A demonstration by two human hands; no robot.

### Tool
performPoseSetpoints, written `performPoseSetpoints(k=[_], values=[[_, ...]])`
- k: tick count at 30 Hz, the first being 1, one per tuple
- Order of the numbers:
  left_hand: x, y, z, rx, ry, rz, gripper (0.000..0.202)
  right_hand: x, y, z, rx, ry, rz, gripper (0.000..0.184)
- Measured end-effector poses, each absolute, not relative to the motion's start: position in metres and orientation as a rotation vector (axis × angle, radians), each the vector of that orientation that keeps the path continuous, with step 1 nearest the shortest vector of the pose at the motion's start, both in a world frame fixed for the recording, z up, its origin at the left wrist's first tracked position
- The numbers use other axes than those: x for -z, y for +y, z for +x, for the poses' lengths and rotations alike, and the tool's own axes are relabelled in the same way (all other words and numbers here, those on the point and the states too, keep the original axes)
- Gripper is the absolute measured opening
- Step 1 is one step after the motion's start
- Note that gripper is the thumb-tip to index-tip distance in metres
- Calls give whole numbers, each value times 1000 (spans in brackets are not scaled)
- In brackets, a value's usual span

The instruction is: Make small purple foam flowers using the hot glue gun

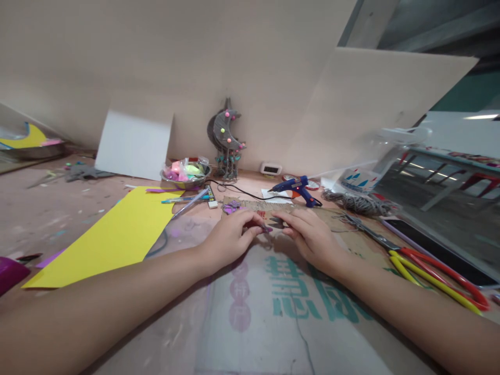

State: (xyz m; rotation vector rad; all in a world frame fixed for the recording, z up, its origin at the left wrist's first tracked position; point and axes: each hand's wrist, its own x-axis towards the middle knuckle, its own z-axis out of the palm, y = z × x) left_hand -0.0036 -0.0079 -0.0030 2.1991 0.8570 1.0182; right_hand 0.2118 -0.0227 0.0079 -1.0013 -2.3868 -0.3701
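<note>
My left hand [231,237] pinches a small purple and grey piece [266,228] between thumb and fingers. Close beside it, my right hand [314,237] has its fingers closed on a dark grey pointed piece [277,223]. The two pieces are nearly touching; their exact kind is too small to make out. Both hands are above a printed cardboard sheet [258,323] with green and pink lettering. Just beyond my left hand lie several purple and grey scraps [232,207].
A blue glue gun [294,188] rests behind my hands. Scissors [429,271], a phone [437,250] and grey yarn [359,202] lie to the right. Yellow paper [113,237], pens [191,202] and a bowl of clay packets [186,182] are left. A decorated moon [225,130] stands behind.
</note>
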Motion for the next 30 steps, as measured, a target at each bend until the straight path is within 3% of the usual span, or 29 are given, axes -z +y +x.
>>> performPoseSetpoints(k=[12,17,23,30], values=[[3,-1,-1,-1001,934,1801,11,-15,-60,193,11,-2703,-786,42],[0,-2,1,-995,967,1741,12,-23,-49,193,8,-2270,-1118,14],[2,-4,3,-1021,887,1745,14,-20,-28,191,-220,-2069,-1284,27],[9,-3,3,-928,833,1718,17,-12,-29,180,-472,-1954,-1405,19]])
